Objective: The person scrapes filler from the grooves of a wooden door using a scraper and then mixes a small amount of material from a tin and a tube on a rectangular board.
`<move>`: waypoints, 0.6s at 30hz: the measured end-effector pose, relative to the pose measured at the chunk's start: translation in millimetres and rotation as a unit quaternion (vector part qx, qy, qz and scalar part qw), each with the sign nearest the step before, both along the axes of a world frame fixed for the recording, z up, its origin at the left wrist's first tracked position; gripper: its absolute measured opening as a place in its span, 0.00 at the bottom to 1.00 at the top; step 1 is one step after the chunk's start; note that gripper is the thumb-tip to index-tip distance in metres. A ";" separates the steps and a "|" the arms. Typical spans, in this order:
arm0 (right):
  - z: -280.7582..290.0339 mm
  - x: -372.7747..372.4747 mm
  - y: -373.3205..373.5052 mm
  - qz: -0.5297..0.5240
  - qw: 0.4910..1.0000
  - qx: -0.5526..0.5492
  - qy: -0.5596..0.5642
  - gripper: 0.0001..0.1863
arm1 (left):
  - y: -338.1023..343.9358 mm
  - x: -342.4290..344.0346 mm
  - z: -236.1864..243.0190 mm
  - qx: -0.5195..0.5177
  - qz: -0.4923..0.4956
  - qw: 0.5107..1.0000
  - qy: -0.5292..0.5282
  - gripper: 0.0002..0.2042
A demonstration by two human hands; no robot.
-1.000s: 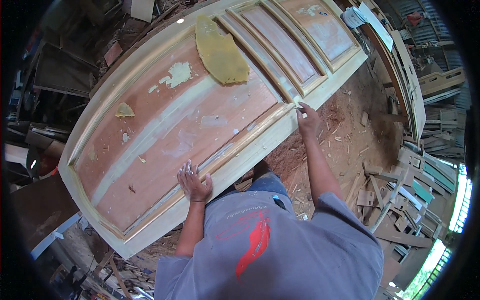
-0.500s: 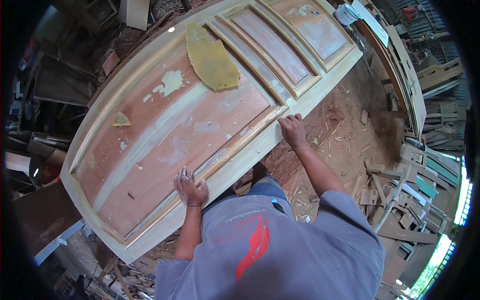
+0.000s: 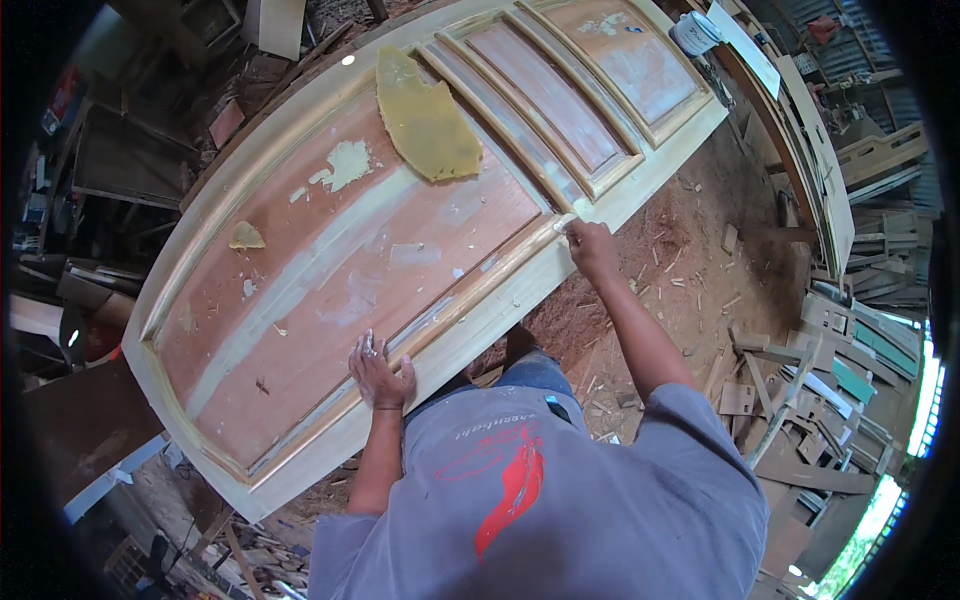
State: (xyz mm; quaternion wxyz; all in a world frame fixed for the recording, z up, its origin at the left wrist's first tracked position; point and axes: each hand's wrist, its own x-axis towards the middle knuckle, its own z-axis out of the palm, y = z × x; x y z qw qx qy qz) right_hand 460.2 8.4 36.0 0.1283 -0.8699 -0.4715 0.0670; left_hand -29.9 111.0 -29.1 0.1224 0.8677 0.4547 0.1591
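Observation:
A long arched wooden door panel (image 3: 330,260) with raised mouldings and pale filler patches lies in front of me. My left hand (image 3: 380,375) rests on its near moulding, fingers apart, with white residue on them. Further right, my right hand (image 3: 590,245) is closed at the moulding corner below the narrow middle panels, on something small that I cannot make out. An irregular yellow sheet (image 3: 428,120) lies on the door toward the far edge, and a smaller yellow scrap (image 3: 247,236) sits to its lower left.
A white bucket (image 3: 695,35) stands beyond the door's right end. Leaning boards (image 3: 830,180) and piles of offcuts (image 3: 820,390) line the right side. Wood scraps litter the dirt floor (image 3: 670,260). Dark boards (image 3: 130,150) crowd the far left.
My right hand has worked slightly back and forth at the moulding corner, its fingers and wrist changing angle. My left hand stays on the moulding. The view has shifted a little.

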 end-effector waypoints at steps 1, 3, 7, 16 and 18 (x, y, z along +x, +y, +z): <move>-3.4 3.2 -0.8 0.001 1.000 -0.001 0.000 0.09 | -0.3 0.0 -0.3 -0.001 -0.001 1.000 0.001 0.31; -9.5 11.5 2.3 -0.051 0.993 0.101 0.022 0.11 | -0.6 0.6 -0.8 0.000 -0.001 1.000 0.001 0.31; -6.6 24.1 12.4 -0.024 0.997 0.072 0.003 0.10 | -1.6 1.1 0.7 -0.006 -0.001 1.000 0.003 0.31; -10.2 23.9 41.9 0.119 0.983 -0.103 -0.098 0.11 | -0.7 1.4 -0.3 0.003 -0.004 1.000 -0.014 0.31; -9.4 20.6 46.6 0.165 0.970 -0.161 -0.075 0.10 | 0.3 -0.1 -1.6 0.007 -0.004 1.000 -0.009 0.31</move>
